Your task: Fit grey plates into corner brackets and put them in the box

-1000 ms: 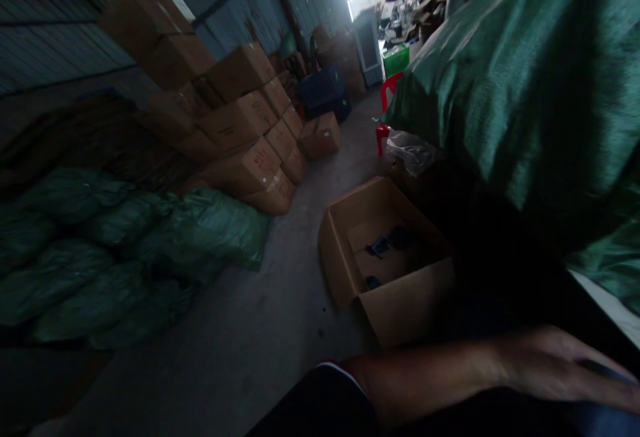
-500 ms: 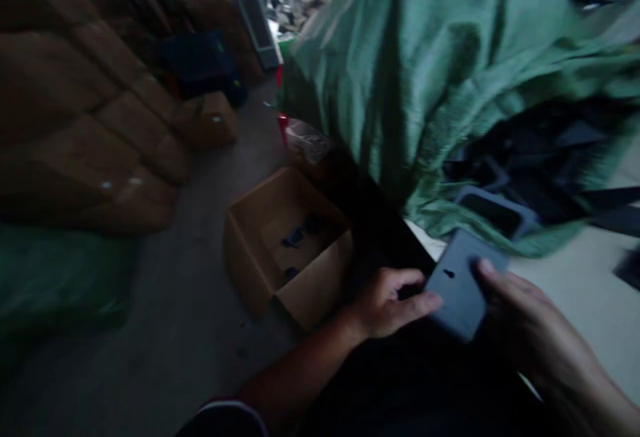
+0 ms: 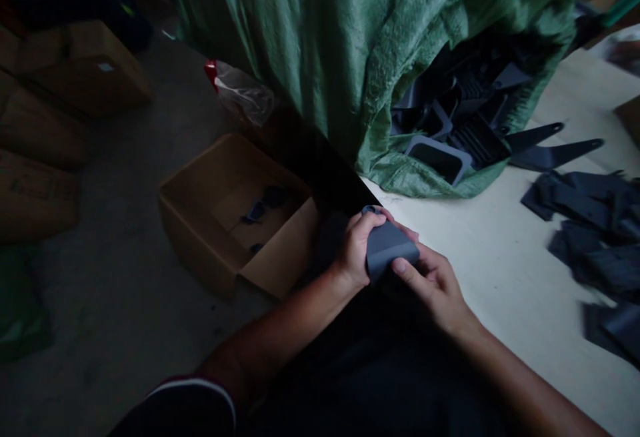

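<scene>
A dark grey plastic part (image 3: 391,246) with a flat face is held between both hands, over the near edge of the white table (image 3: 480,250). My left hand (image 3: 359,243) wraps round its left side, thumb on top. My right hand (image 3: 433,277) grips the right end, thumb on the near edge and fingers behind. Just beyond, a green woven sack (image 3: 320,63) lies with its mouth open, dark plastic parts (image 3: 460,117) showing inside.
Left of my hands, an open cardboard box (image 3: 200,223) on the floor holds a few small dark pieces (image 3: 254,212). Flat dark parts (image 3: 595,217) are piled at the table's right. Closed cartons (image 3: 85,70) stand at the far left; a clear plastic bag (image 3: 245,93) lies behind the box.
The view has swung right and down. The grey part has been turned, so its broad face with the keyhole-shaped hole no longer faces me. My left hand now wraps round it.
</scene>
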A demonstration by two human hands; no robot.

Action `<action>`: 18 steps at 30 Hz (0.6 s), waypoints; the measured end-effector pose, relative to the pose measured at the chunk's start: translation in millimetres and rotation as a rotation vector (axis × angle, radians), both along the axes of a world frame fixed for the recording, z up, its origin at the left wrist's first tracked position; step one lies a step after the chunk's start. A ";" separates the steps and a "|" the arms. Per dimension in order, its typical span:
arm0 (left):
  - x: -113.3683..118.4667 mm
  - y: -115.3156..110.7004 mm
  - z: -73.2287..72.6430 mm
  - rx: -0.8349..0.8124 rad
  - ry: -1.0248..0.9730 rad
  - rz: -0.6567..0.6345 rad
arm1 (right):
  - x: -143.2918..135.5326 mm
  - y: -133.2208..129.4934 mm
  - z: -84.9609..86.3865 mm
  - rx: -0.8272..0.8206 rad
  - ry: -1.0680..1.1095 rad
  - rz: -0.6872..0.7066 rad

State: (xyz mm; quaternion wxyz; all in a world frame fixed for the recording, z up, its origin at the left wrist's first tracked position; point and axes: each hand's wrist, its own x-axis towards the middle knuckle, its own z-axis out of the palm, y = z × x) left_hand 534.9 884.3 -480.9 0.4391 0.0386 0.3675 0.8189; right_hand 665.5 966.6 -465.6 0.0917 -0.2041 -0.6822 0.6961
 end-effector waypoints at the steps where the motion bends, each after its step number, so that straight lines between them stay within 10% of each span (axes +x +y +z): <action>1: 1.7 -1.4 -0.5 -0.018 0.025 0.022 | 0.3 -1.8 -2.6 0.016 0.020 -0.014; 13: -30.7 -47.0 -39.3 -0.223 0.176 -0.131 | -13.0 3.2 -1.5 0.231 -0.168 0.238; 18: -119.8 -95.7 -65.9 -0.423 0.129 0.461 | -9.3 21.4 2.1 0.428 -0.232 0.152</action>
